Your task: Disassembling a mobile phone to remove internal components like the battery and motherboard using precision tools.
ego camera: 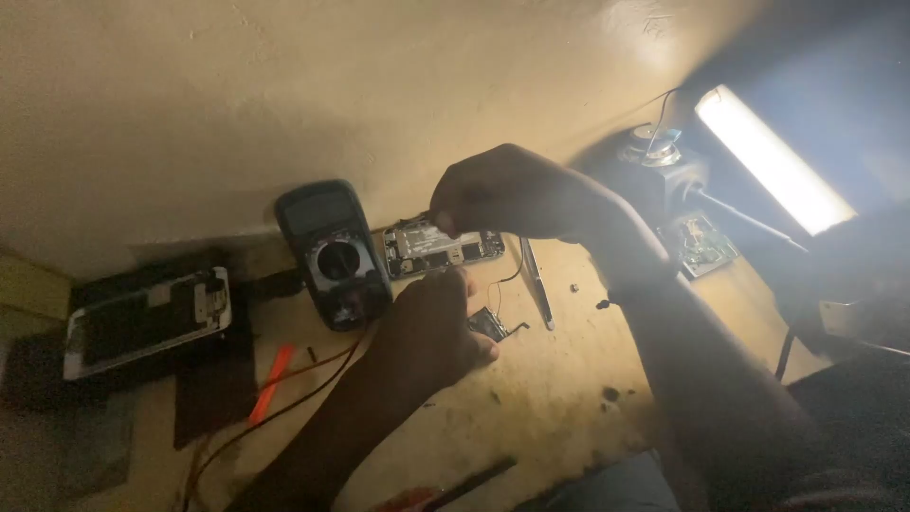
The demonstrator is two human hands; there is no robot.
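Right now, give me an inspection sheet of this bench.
Surface: worn, stained tabletop, lit from the right.
Job's things: opened phone body against the wall; small dark part by the left hand.
Clutter: multimeter, phone screen panel, orange pry tool, metal strip.
Hands: left hand resting fisted on the table; right hand pinched over the phone body, contents too dark to tell.
Cables: red and black leads.
Surroundings: bare wall, tube lamp.
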